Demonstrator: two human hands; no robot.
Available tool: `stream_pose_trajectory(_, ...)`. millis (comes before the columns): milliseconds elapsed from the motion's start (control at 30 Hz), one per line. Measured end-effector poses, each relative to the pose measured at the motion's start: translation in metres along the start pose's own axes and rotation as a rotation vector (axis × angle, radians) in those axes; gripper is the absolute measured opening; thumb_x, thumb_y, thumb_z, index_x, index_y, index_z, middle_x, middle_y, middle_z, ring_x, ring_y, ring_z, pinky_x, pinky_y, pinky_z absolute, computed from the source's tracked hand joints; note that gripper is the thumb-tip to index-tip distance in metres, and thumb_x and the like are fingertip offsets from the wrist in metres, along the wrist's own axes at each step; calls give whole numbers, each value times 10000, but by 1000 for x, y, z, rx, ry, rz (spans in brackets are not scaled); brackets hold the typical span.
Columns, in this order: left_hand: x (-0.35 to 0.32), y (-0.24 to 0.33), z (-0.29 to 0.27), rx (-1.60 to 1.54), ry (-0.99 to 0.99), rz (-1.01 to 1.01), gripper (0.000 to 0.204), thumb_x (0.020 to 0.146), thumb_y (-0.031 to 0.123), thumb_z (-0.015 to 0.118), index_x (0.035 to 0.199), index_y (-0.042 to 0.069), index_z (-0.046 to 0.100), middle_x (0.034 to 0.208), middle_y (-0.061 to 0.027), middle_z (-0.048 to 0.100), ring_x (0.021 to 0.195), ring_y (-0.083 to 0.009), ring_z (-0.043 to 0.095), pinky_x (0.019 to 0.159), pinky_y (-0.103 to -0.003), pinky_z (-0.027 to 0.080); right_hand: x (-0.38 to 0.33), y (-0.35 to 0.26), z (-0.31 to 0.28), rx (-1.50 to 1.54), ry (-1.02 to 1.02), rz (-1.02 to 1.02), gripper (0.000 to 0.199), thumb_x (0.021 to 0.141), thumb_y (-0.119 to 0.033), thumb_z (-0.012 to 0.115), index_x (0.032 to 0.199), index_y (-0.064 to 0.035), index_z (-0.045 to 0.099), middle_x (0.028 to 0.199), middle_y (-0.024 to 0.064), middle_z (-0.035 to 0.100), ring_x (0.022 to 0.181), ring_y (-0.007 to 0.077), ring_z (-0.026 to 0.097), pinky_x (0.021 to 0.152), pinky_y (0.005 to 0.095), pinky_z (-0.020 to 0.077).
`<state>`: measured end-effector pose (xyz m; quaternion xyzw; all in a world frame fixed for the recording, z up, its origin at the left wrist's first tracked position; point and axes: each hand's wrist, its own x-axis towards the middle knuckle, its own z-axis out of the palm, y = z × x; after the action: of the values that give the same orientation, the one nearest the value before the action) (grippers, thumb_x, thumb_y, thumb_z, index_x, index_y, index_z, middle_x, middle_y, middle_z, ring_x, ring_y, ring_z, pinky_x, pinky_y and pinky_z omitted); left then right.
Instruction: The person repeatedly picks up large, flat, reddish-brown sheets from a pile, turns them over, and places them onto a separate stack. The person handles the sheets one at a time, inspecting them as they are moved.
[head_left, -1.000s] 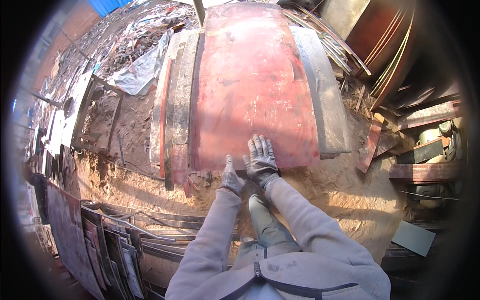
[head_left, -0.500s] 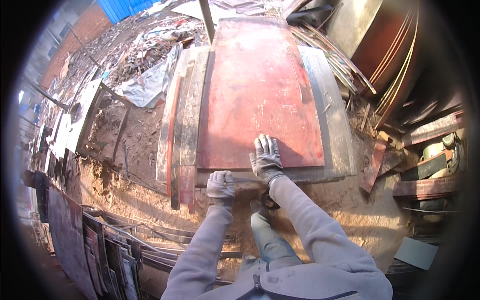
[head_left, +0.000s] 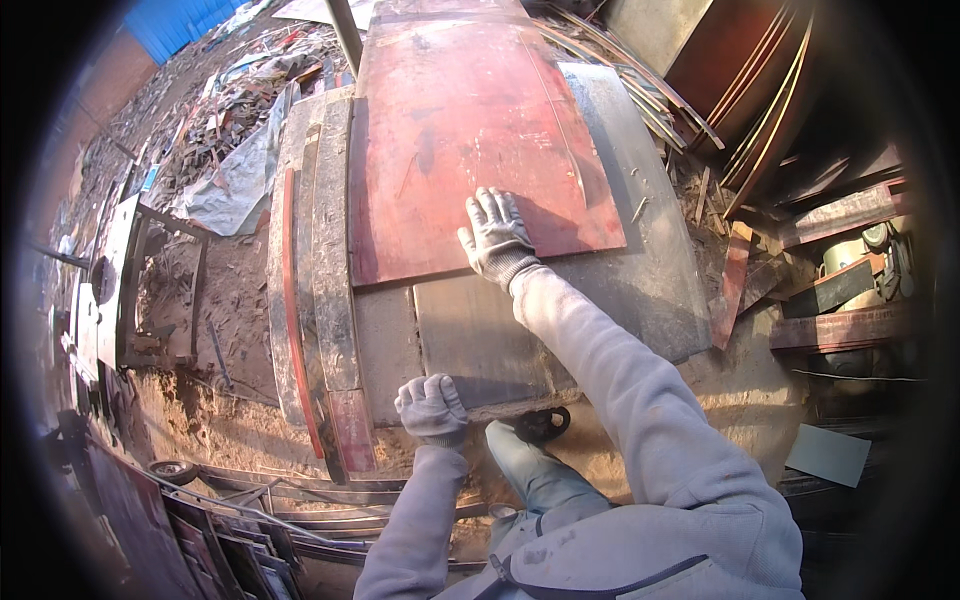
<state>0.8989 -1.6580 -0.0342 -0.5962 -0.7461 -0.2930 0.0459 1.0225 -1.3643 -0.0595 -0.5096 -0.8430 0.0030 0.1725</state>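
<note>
A large red panel (head_left: 460,150) with a worn, scuffed face lies flat on a grey bench top (head_left: 480,330). My right hand (head_left: 497,235), in a pale grey glove, presses on the panel beside its near edge, fingers spread and palm down. By the bench's front edge, my gloved left hand (head_left: 431,408) is closed with its fingers curled in. Whatever is inside that fist, if anything, is hidden. Between the hands and my body, a small black round thing (head_left: 543,425) shows below the bench edge.
Long weathered planks (head_left: 333,250) line the bench's left side. Curved sheets (head_left: 760,100) lean at the far right, above scrap wood and a reddish beam (head_left: 845,328). A metal post (head_left: 345,35) rises behind. Stacked boards (head_left: 215,530) stand lower left, and a debris heap (head_left: 225,120) lies beyond.
The red panel has slid away from me, baring a wide strip of grey bench top. My right hand has reached forward with it. The left hand stays closed near the front edge.
</note>
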Motion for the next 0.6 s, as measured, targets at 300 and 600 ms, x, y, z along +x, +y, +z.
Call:
stream_pose_trajectory(300, -20, 17, -15, -58, 3, -31, 97, 954, 257, 617, 937, 166, 646, 896, -60, 620, 857, -307, 608, 793, -478, 471, 206, -67, -101, 220, 211, -95, 423, 1006, -396, 539, 1194, -45, 684, 1319, 190, 649, 1269, 353, 570, 1175, 486, 361)
stream_pose_trajectory(600, -28, -1, 7, -70, 48, -26, 150, 975, 300, 579, 936, 162, 626, 894, -66, 601, 866, -314, 593, 785, -484, 462, 211, 69, -246, -399, 355, -177, 678, 973, -575, 554, 1375, -32, 612, 1396, 234, 594, 1365, 381, 498, 1105, 532, 410)
